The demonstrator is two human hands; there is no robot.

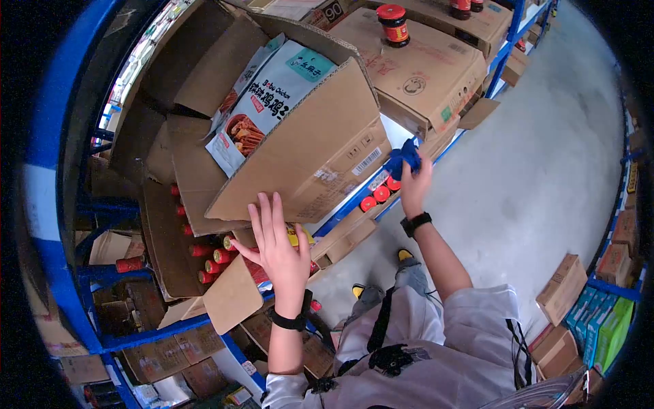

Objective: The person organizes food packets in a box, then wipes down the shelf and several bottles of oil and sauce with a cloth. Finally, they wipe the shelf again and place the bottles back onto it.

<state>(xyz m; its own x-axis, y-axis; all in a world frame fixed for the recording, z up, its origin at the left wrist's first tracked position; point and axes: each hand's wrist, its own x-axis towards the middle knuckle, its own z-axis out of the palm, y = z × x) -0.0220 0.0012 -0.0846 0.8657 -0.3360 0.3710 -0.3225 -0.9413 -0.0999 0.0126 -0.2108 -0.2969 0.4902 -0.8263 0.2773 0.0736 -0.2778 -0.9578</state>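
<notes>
My left hand [278, 255] has its fingers spread against the lower side of an open cardboard box [320, 163]. Inside that box stand white food pouches [266, 99] with a picture of chicken in red sauce. In my right hand [416, 187] is a crumpled blue cloth [403, 159], held just right of the box near the shelf edge. Red-capped jars [368, 203] sit below the cloth. Left of my left hand, bottles with red tops [222, 255] lie in another open carton [163, 232].
A jar with a red lid [394, 26] stands on a closed carton [415, 75] at the back. Blue shelf posts [58, 177] rise on the left. Grey floor [538, 157] runs along the right, with cartons [563, 288] and green boxes [614, 332] by the far shelf.
</notes>
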